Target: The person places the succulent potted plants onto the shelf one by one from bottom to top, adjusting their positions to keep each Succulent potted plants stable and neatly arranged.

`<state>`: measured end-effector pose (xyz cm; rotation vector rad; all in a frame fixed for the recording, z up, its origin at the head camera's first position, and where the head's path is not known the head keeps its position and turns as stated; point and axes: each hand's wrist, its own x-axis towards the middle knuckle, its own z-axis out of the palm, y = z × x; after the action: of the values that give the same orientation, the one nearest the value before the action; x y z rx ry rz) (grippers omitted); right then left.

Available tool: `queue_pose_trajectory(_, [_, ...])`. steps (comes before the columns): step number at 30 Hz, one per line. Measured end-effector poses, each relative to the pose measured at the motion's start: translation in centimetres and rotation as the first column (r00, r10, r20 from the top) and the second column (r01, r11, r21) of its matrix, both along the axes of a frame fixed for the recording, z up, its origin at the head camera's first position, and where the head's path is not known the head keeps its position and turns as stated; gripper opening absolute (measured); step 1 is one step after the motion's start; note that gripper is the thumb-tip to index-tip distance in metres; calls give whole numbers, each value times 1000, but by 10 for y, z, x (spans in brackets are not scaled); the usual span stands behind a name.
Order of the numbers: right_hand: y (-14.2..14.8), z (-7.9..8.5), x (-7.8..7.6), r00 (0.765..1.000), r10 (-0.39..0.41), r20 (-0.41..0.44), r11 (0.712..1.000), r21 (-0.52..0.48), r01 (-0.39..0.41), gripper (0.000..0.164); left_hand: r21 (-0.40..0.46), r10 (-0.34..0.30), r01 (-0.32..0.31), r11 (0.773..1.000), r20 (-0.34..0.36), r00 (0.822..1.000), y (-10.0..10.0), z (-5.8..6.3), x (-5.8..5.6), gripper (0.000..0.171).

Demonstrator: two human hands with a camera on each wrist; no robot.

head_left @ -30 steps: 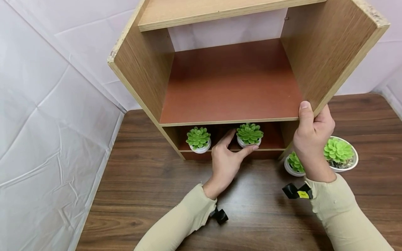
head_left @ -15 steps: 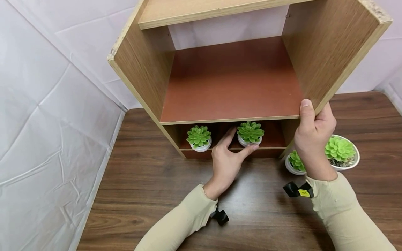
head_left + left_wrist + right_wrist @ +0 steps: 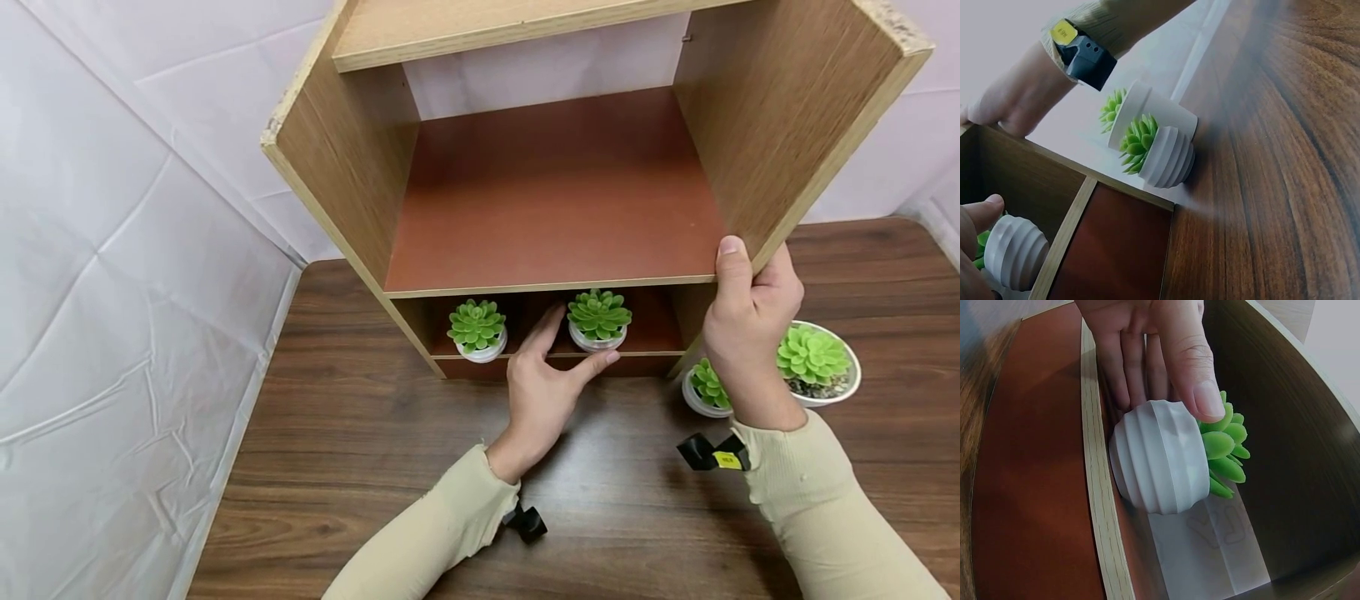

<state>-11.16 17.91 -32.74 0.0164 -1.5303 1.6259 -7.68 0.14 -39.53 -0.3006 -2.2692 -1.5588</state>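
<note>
My left hand [image 3: 542, 392] spreads thumb and fingers around a small potted succulent [image 3: 598, 321] on the shelf unit's lowest shelf. Its ribbed white pot [image 3: 1163, 459] stands just behind the shelf's front lip, the thumb tip close to the rim and the other fingers extended alongside. A matching potted succulent [image 3: 477, 329] occupies the same shelf further left. My right hand [image 3: 750, 333] grips the right side panel of the wooden shelf unit [image 3: 825, 125], thumb over the front edge where the middle shelf [image 3: 547, 208] meets it; its other fingers wrap behind the panel.
On the table [image 3: 337, 467], right of the unit, stand a small potted succulent [image 3: 707, 387], partly behind my right wrist, and a larger one in a wide white pot [image 3: 816, 362]. Pale sheeting [image 3: 112, 292] covers the walls at left and back.
My left thumb has eased slightly away from the pot's front, so a narrow gap shows between them. The right hand keeps its grip on the unit.
</note>
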Motion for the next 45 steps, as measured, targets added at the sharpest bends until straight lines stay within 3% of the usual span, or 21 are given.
queue_pose_trajectory(45, [-1,0,0,1000,-23,-3,1000,10,23,19,-26,-14,14,1000,11,1000,-13,-2,20,80])
